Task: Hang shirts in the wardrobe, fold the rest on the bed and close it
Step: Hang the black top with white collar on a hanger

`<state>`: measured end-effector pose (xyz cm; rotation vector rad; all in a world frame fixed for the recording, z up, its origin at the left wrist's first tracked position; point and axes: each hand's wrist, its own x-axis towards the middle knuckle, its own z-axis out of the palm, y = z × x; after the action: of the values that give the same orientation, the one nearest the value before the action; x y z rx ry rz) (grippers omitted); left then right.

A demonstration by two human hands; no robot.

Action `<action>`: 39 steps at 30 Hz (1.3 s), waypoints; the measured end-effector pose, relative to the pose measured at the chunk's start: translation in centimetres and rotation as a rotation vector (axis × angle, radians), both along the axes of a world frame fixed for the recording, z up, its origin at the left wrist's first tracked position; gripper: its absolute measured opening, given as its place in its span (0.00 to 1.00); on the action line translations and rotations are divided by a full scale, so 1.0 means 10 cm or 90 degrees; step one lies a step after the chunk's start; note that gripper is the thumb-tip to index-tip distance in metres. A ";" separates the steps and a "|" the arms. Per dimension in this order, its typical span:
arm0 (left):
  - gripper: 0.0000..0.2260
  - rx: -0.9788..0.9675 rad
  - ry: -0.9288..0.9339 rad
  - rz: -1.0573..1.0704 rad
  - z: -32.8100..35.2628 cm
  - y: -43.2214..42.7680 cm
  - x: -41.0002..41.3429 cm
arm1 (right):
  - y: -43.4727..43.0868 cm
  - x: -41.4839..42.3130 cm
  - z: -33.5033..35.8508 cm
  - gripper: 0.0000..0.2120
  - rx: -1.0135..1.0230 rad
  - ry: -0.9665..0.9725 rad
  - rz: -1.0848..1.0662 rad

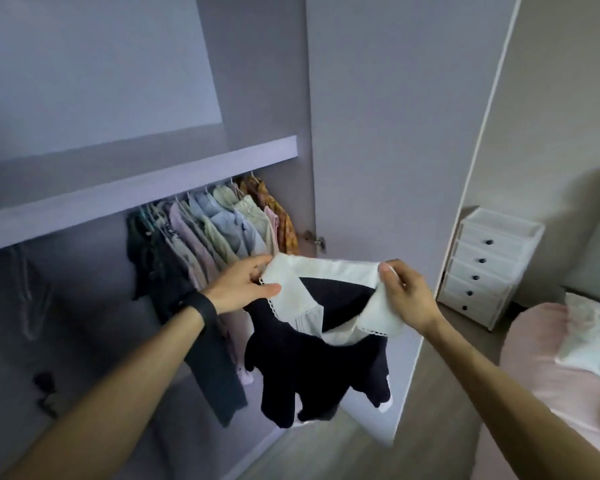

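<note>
— 2 hands up: where do we have the black shirt (pixel 312 372)?
— We hold it in front of the open wardrobe (pixel 153 188), by its white collar (pixel 326 268); our left hand (pixel 245 284) pinches one end, our right hand (pixel 407 294) grips the other. We see hung shirts (pixel 219 226) behind, bed (pixel 568 375) at right.

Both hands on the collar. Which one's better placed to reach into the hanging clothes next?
Left, probably. The left hand pinches the white collar right in front of the hanging clothes; the right hand holds the collar's other end over by the open door, farther from them.
</note>
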<state>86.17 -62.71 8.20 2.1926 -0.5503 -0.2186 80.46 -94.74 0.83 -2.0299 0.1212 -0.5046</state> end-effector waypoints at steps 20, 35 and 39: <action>0.07 0.069 -0.134 0.430 -0.20 0.62 -0.35 | 0.61 1.28 0.14 0.04 -0.127 0.067 0.515; 0.17 0.126 -0.173 0.733 -0.20 1.15 -0.94 | 1.76 1.29 0.15 0.11 -0.086 -0.006 0.617; 0.12 0.071 -0.183 0.719 -0.17 1.20 -1.01 | 1.99 1.24 0.27 0.13 -0.102 0.001 0.701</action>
<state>76.11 -50.74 6.52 2.3125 0.6063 0.6808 92.81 -74.85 3.55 -1.9042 -1.0094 0.1983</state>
